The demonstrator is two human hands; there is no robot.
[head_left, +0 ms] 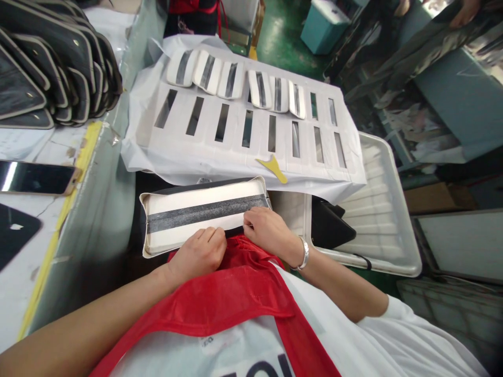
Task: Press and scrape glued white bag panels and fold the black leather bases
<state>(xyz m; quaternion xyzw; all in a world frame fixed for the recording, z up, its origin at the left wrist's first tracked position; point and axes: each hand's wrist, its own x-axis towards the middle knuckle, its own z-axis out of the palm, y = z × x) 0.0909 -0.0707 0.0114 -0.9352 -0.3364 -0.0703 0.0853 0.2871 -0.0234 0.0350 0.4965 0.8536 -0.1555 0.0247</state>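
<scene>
Just in front of the red apron lies a long white panel with a dark grey stripe (pixel 184 215), its edges turned up and black material around it. My left hand (pixel 206 248) grips the near edge of this striped panel, fingers curled over it. Close to the panel's right end, my right hand (pixel 267 228) is closed on the same edge, thumb and fingers pressed together. What lies under the fingertips is hidden. Beyond the panel, a yellow Y-shaped tool (pixel 275 168) rests on a white sheet with rectangular cutouts (pixel 231 152).
Several small white striped pieces (pixel 231 79) lie on the sheet's far part. At left, a bench with a yellow edge (pixel 84 152) holds a stack of black panels (pixel 58 68) and a phone (pixel 37 177). A white plastic bin (pixel 396 209) stands at right. Other people are farther back.
</scene>
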